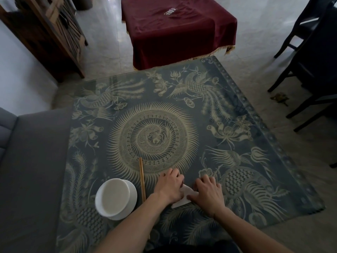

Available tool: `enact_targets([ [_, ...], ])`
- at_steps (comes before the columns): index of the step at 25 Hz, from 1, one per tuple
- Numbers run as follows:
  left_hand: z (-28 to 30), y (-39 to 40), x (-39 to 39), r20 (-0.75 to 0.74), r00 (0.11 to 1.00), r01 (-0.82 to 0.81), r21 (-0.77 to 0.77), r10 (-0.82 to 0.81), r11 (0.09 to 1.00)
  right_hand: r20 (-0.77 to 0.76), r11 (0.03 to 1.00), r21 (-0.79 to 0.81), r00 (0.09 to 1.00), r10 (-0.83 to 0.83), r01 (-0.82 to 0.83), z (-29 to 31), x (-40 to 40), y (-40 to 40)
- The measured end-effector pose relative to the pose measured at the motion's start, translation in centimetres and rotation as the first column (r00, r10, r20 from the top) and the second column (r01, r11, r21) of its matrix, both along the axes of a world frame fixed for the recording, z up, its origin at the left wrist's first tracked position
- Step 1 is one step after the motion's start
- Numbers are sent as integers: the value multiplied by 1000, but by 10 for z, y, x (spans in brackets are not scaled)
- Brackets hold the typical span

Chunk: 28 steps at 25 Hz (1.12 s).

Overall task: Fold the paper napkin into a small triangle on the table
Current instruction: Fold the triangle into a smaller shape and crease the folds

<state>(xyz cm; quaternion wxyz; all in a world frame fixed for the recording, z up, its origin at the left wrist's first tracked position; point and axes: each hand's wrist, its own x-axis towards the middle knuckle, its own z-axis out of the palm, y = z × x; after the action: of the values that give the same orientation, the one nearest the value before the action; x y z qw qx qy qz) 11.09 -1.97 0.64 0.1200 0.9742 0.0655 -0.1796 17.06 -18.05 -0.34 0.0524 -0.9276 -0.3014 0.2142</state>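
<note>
A white paper napkin (184,195) lies on the patterned table (182,110) near its front edge, mostly covered by both hands. Only a strip of it shows between and below the hands. My left hand (170,186) lies palm down on the napkin's left part, fingers pointing away from me. My right hand (207,193) presses flat on its right part, with the thumb across the white paper. The napkin's folded shape is hidden.
A white bowl (114,197) on a saucer stands left of the hands. A pair of wooden chopsticks (142,178) lies between bowl and left hand. A grey sofa (32,161) borders the table's left side. A red-draped table (175,28) and dark chairs (310,52) stand beyond.
</note>
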Motion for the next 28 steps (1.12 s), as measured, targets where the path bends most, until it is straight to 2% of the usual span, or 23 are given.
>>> enact_targets([
  [8,-4,1,-9,54,998,10,-34,-8,999,-259,988,145,966,-9,48,0,8,14],
  [14,-8,-2,-14,97,995,2,-43,2,999,-127,968,226,982,141,-110,2,18,14],
  [17,-7,-1,-12,120,989,-73,-78,82,994,-32,956,235,981,189,-176,2,19,20],
  [19,-7,1,-12,108,981,-149,-119,162,982,-61,966,256,997,48,-31,2,20,20],
  [22,-8,5,-14,72,947,-287,-244,313,926,-237,938,263,958,-164,226,0,23,14],
  [25,-9,6,-16,60,925,-339,-314,375,887,-343,914,276,919,-194,296,-2,24,12],
  [28,-10,6,-19,76,929,-321,-320,362,891,-369,912,246,902,-226,329,-5,19,14],
])
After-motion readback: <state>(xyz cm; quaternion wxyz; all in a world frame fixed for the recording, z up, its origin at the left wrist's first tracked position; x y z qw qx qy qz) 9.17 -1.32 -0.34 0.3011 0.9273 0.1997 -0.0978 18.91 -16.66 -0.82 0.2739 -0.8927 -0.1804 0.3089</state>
